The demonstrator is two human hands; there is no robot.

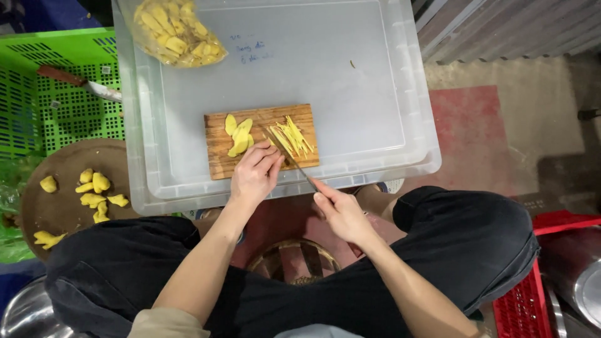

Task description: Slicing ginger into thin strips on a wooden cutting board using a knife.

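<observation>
Seated with knees apart in black trousers, the person works over a small rectangular wooden cutting board (261, 141) that rests on the flat lid of a large translucent plastic storage box (350, 94). The left hand (255, 173) lies on the near edge of the board, fingers curled down and pressing on flat yellow slices of peeled ginger (238, 133). The right hand (341, 213) is closed around the handle of a thin-bladed kitchen knife (289, 156), whose blade slants up across the board toward the left fingertips. Just right of the blade sits a loose heap of fine yellow ginger strips (293, 136). At the lid's far left corner lies a clear plastic bag of yellow ginger pieces (174, 31). To the left, a round brown tray (62, 169) carries whole peeled ginger knobs (96, 191), and beyond it stands a green plastic crate (56, 94).
</observation>
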